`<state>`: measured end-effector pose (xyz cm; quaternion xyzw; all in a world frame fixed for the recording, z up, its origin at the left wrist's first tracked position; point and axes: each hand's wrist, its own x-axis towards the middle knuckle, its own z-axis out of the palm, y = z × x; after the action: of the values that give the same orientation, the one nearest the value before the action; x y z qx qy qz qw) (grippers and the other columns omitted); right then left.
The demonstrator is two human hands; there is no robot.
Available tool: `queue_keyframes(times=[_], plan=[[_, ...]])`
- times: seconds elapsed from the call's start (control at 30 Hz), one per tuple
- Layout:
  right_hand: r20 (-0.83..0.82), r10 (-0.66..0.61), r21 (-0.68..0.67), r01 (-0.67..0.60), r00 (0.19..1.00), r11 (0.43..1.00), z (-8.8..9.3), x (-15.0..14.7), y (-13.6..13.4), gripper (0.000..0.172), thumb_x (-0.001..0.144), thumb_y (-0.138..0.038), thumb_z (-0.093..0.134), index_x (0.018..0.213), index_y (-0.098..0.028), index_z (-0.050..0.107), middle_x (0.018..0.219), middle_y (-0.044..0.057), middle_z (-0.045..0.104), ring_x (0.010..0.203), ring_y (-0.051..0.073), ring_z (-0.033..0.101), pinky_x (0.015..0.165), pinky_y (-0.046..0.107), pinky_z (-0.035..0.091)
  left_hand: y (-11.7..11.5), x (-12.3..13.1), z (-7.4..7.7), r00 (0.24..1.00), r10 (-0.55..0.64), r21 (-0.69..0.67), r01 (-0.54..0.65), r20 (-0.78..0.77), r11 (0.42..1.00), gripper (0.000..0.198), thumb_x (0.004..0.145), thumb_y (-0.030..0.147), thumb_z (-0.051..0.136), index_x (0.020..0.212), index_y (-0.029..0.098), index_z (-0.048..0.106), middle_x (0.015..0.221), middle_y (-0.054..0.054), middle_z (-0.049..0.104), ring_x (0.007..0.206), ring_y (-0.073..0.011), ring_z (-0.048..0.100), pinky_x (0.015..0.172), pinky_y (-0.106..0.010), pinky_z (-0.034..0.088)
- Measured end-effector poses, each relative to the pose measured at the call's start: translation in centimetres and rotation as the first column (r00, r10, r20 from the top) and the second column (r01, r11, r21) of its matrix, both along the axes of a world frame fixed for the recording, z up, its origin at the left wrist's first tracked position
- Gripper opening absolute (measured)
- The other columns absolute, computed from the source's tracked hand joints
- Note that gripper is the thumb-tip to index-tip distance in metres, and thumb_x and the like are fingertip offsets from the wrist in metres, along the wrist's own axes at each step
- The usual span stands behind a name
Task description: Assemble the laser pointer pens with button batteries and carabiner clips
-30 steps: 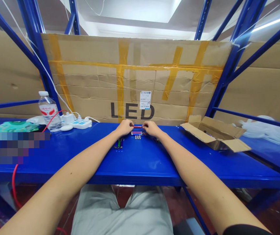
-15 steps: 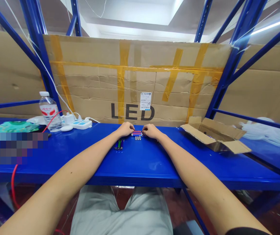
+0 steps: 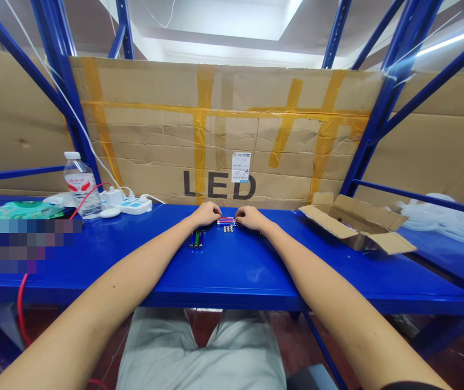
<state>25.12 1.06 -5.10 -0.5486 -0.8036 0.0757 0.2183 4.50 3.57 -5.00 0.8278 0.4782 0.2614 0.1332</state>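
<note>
Row of slim tubes [image 3: 226, 221] lies between left hand [image 3: 207, 214] and right hand [image 3: 250, 218]

Nearest, beside the left forearm, three loose tubes [image 3: 196, 240] lie side by side, blue and green with shiny ends, pointing toward the person. Just beyond sits a small cluster of round silvery pieces [image 3: 228, 229], and right behind it the row of slim tubes, laid crosswise, glossy, in red, blue and paler tones. Each hand's curled fingers meet at one end of that row; whether either grip is clenched on a tube, I cannot tell.

All of this rests on a smooth, bright blue bench [image 3: 232, 271]. To the right is an open cardboard carton [image 3: 339, 222]; to the left, a water bottle [image 3: 78, 189] and a white power strip [image 3: 134, 205]. At the back stands a taped cardboard sheet [image 3: 154, 135] printed "LED", between blue rack uprights [image 3: 372, 124], below a pale ceiling [image 3: 215, 19].
</note>
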Motion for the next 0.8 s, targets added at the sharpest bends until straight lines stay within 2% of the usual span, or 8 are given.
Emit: queue_keyframes(times=[0.1, 0.17, 0.2, 0.27, 0.37, 0.47, 0.57, 0.8], plan=[[-0.025, -0.017, 0.028, 0.018, 1.0, 0.999, 0.2, 0.1, -0.1, 0.017, 0.082, -0.014, 0.061, 0.094, -0.014, 0.072, 0.098, 0.01, 0.074, 0.089, 0.02, 0.065, 0.075, 0.025, 0.045, -0.3, -0.8, 0.8, 0.999, 0.051, 0.049, -0.052, 0.011, 0.997, 0.02, 0.077, 0.021, 0.059, 0.089, 0.017, 0.075, 0.095, -0.007, 0.075, 0.09, -0.0196, 0.066, 0.08, -0.026, 0.048], [-0.053, -0.012, 0.101, 0.018, 0.999, 0.995, 0.6, -0.1, -0.6, 0.018, 0.08, -0.011, 0.059, 0.093, -0.014, 0.072, 0.099, 0.01, 0.073, 0.09, 0.019, 0.064, 0.077, 0.025, 0.044, -0.7, -1.9, 1.8, 0.999, 0.024, 0.074, -0.021, -0.035, 0.997, 0.02, 0.076, 0.022, 0.058, 0.085, 0.016, 0.074, 0.092, -0.007, 0.074, 0.088, -0.0196, 0.065, 0.08, -0.026, 0.047], [-0.071, 0.003, 0.147, 0.007, 0.997, 0.989, 0.8, -0.3, -1.0, 0.019, 0.08, -0.009, 0.058, 0.092, -0.014, 0.072, 0.097, 0.01, 0.073, 0.09, 0.019, 0.064, 0.078, 0.025, 0.044, -0.9, -2.4, 2.3, 0.997, -0.032, 0.046, 0.035, -0.067, 0.998, 0.019, 0.076, 0.023, 0.058, 0.083, 0.016, 0.074, 0.088, -0.006, 0.074, 0.086, -0.0189, 0.065, 0.078, -0.026, 0.046], [-0.101, 0.093, 0.218, -0.069, 0.991, 0.974, 1.2, -1.1, -2.1, 0.02, 0.081, -0.009, 0.056, 0.089, -0.014, 0.073, 0.094, 0.008, 0.073, 0.087, 0.018, 0.063, 0.078, 0.024, 0.044, -1.3, -3.6, 3.3, 0.978, -0.165, -0.097, 0.154, -0.125, 0.983, 0.018, 0.072, 0.025, 0.059, 0.08, 0.016, 0.073, 0.081, -0.004, 0.072, 0.078, -0.0169, 0.063, 0.073, -0.025, 0.045], [-0.103, 0.343, 0.144, -0.327, 0.934, 0.934, 1.4, -3.1, -4.4, 0.024, 0.084, -0.011, 0.053, 0.095, -0.016, 0.074, 0.085, 0.003, 0.073, 0.074, 0.014, 0.062, 0.07, 0.023, 0.043, -1.8, -4.6, 4.2, 0.942, -0.289, -0.31, 0.227, -0.173, 0.923, 0.018, 0.067, 0.026, 0.061, 0.078, 0.017, 0.072, 0.075, -0.001, 0.07, 0.069, -0.0141, 0.06, 0.065, -0.023, 0.043], [-0.021, 0.489, 0.111, -0.484, 0.872, 0.868, 1.1, -5.4, -6.1, 0.028, 0.084, -0.012, 0.056, 0.103, -0.018, 0.075, 0.088, 0.003, 0.074, 0.073, 0.014, 0.062, 0.072, 0.024, 0.043, -2.0, -4.9, 4.5, 0.917, -0.349, -0.446, 0.235, -0.192, 0.864, 0.016, 0.064, 0.027, 0.063, 0.073, 0.017, 0.071, 0.067, 0.0, 0.066, 0.064, -0.0126, 0.055, 0.06, -0.021, 0.039], [0.033, 0.533, 0.106, -0.533, 0.845, 0.839, 0.7, -6.7, -6.7, 0.031, 0.082, -0.01, 0.058, 0.106, -0.02, 0.076, 0.095, 0.004, 0.075, 0.084, 0.016, 0.065, 0.08, 0.026, 0.044, -2.2, -4.8, 4.5, 0.899, -0.393, -0.497, 0.255, -0.193, 0.829, 0.014, 0.062, 0.026, 0.063, 0.068, 0.018, 0.071, 0.063, 0.001, 0.063, 0.064, -0.0122, 0.054, 0.061, -0.021, 0.039], [0.091, 0.575, 0.079, -0.582, 0.813, 0.809, 0.1, -7.0, -6.3, 0.037, 0.081, -0.007, 0.054, 0.107, -0.022, 0.075, 0.105, 0.004, 0.074, 0.094, 0.018, 0.067, 0.084, 0.026, 0.045, -2.3, -4.6, 4.4, 0.882, -0.413, -0.488, 0.264, -0.227, 0.832, 0.013, 0.061, 0.027, 0.066, 0.068, 0.018, 0.071, 0.064, 0.001, 0.065, 0.065, -0.0127, 0.054, 0.062, -0.02, 0.04]])
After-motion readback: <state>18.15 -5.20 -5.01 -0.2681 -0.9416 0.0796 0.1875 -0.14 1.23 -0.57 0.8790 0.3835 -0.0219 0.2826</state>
